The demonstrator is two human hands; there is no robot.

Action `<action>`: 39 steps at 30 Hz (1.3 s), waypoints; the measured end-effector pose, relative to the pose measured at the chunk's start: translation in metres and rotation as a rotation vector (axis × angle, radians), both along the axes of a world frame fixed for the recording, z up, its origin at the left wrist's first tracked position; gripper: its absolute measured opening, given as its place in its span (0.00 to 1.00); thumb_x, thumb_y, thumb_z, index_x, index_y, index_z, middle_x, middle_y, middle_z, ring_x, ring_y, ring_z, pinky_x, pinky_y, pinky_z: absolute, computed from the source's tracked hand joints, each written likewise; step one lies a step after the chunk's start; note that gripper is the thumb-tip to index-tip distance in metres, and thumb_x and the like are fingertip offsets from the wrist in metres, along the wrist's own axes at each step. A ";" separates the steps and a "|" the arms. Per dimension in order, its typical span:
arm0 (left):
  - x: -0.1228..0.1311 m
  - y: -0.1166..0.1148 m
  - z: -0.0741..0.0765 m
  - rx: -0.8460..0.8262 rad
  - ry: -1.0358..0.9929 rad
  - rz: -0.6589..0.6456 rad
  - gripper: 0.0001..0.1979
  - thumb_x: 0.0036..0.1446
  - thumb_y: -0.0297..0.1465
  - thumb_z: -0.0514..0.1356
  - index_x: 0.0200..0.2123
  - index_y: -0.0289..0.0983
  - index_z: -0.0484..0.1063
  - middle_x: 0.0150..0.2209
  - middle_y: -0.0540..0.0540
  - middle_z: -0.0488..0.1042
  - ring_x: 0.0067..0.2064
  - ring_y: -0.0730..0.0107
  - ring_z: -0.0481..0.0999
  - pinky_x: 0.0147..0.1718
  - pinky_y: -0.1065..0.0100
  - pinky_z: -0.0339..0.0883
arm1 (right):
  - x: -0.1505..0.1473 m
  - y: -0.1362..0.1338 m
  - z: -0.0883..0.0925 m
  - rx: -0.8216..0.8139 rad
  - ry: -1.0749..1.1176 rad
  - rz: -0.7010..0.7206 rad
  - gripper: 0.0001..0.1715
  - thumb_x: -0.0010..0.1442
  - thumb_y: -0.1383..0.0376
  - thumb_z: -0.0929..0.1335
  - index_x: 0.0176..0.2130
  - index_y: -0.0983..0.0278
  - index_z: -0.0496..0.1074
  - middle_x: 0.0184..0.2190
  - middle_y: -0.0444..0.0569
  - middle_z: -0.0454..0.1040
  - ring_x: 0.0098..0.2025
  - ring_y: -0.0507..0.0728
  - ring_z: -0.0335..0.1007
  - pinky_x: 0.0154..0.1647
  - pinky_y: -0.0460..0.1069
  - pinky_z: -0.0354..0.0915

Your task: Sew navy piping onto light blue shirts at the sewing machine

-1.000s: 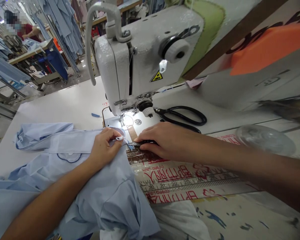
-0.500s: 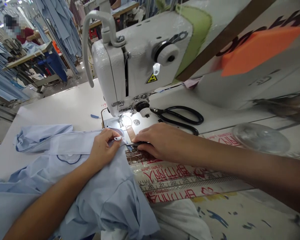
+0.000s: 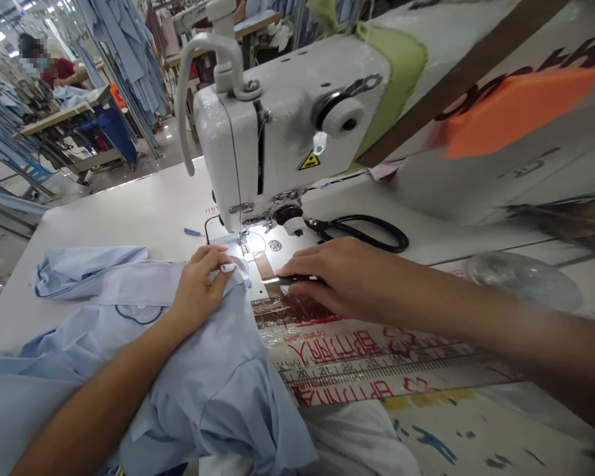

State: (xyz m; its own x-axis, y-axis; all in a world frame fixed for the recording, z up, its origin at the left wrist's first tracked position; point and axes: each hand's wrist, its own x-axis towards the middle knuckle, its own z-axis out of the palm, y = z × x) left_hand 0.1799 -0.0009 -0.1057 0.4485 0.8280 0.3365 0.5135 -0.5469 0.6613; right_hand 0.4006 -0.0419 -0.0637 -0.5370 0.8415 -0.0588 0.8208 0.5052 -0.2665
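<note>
My left hand [image 3: 201, 281] is closed in a pinch on the edge of a light blue garment [image 3: 238, 370], just left of the sewing machine's needle. A white band wraps one fingertip. The garment spreads from the needle plate down over the table's front edge, with a dark-outlined curved patch on it. In my right hand [image 3: 340, 274] are small dark-handled thread snips [image 3: 300, 280], their metal tip pointing left, apart from the cloth. The sewing machine [image 3: 238, 145] stands over both hands. Black-handled scissors [image 3: 401, 239] lie behind my right hand, which partly covers them.
A clear round dish [image 3: 523, 281] sits to the right. A ruler strip [image 3: 361, 370] with red lettering runs along the table front. A small blue scrap [image 3: 192, 232] lies left of the needle. A person [image 3: 62, 69] works at another table, far left.
My right hand has drawn the snips slightly right, away from the garment edge. My left hand has shifted a little left and up, still pinching the cloth. The view has moved slightly.
</note>
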 end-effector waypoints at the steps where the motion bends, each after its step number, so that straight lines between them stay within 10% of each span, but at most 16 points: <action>1: 0.001 -0.002 -0.001 0.045 0.014 -0.026 0.04 0.56 0.28 0.54 0.29 0.37 0.67 0.42 0.43 0.72 0.46 0.65 0.71 0.41 0.65 0.66 | 0.000 0.000 0.001 0.006 0.026 -0.002 0.13 0.58 0.67 0.62 0.38 0.62 0.75 0.32 0.47 0.76 0.34 0.56 0.70 0.33 0.50 0.59; 22: 0.005 -0.011 0.004 0.364 0.164 -0.392 0.07 0.57 0.21 0.50 0.33 0.37 0.64 0.31 0.45 0.73 0.38 0.66 0.67 0.38 0.64 0.65 | -0.014 0.000 -0.008 -0.033 -0.128 0.025 0.12 0.57 0.67 0.63 0.38 0.60 0.75 0.32 0.47 0.75 0.33 0.57 0.70 0.27 0.49 0.52; 31: 0.009 -0.015 0.002 -0.192 0.049 0.000 0.04 0.57 0.29 0.53 0.30 0.37 0.62 0.30 0.48 0.73 0.32 0.70 0.71 0.29 0.69 0.62 | -0.014 -0.008 -0.006 -0.008 -0.133 0.020 0.12 0.57 0.69 0.63 0.38 0.62 0.75 0.30 0.47 0.75 0.30 0.57 0.69 0.24 0.50 0.48; 39: 0.010 -0.014 0.001 -0.205 -0.070 -0.070 0.04 0.55 0.30 0.55 0.29 0.36 0.64 0.30 0.47 0.73 0.33 0.71 0.71 0.34 0.68 0.63 | -0.001 -0.001 -0.015 -0.024 0.172 0.045 0.11 0.58 0.65 0.63 0.36 0.61 0.76 0.30 0.47 0.76 0.33 0.55 0.71 0.33 0.49 0.60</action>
State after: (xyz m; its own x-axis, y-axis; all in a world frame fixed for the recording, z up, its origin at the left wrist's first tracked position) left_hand 0.1899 -0.0149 -0.1048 0.4885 0.8502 0.1963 0.4280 -0.4295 0.7952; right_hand 0.3996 -0.0425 -0.0785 -0.5781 0.8158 0.0175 0.7385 0.5322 -0.4140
